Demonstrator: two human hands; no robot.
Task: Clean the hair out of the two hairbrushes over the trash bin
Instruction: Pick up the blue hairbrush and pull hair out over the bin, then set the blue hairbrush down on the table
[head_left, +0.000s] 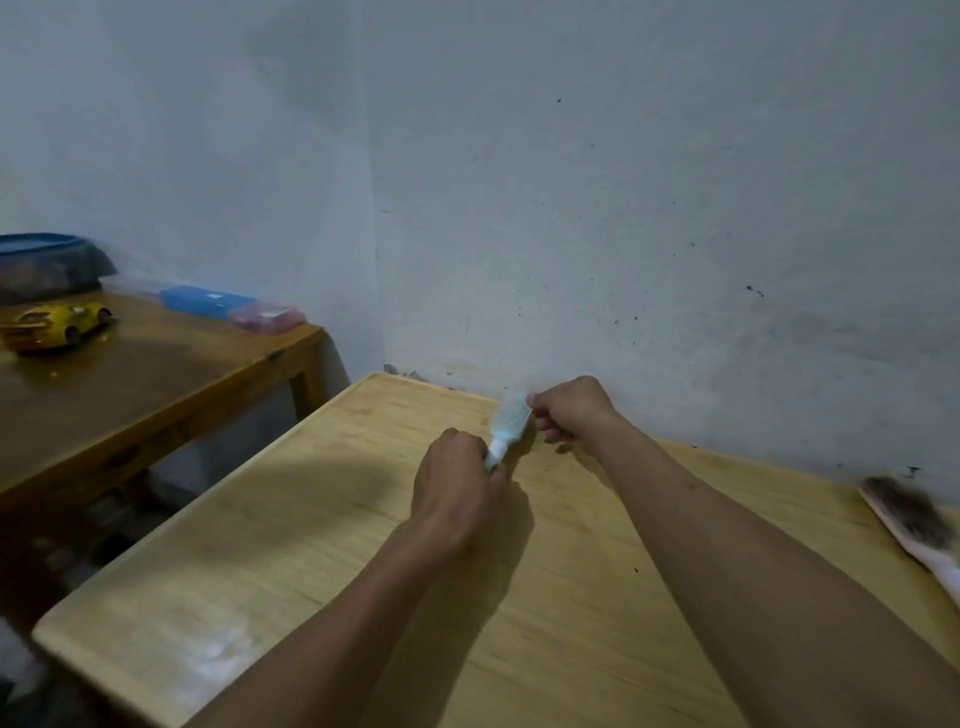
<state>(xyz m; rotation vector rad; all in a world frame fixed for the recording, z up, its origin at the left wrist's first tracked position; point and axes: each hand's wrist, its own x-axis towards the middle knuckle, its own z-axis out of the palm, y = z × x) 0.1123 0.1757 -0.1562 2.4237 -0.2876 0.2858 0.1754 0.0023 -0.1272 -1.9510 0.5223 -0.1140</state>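
Observation:
A small light-blue hairbrush (510, 423) is held above the pale wooden table (291, 525), near the wall. My left hand (457, 488) is closed around its white handle. My right hand (569, 410) pinches at the bristles on the far side of the brush head, with thin dark hair strands hanging under its fingers. A second hairbrush (909, 519), pinkish and matted with dark hair, lies at the table's right edge. No trash bin is in view.
A darker wooden table (156, 384) stands to the left with a yellow toy car (54, 325), a blue box (205, 301), a pink box (267, 317) and a blue-rimmed tub (47, 262). A gap separates the two tables. A grey wall closes the back.

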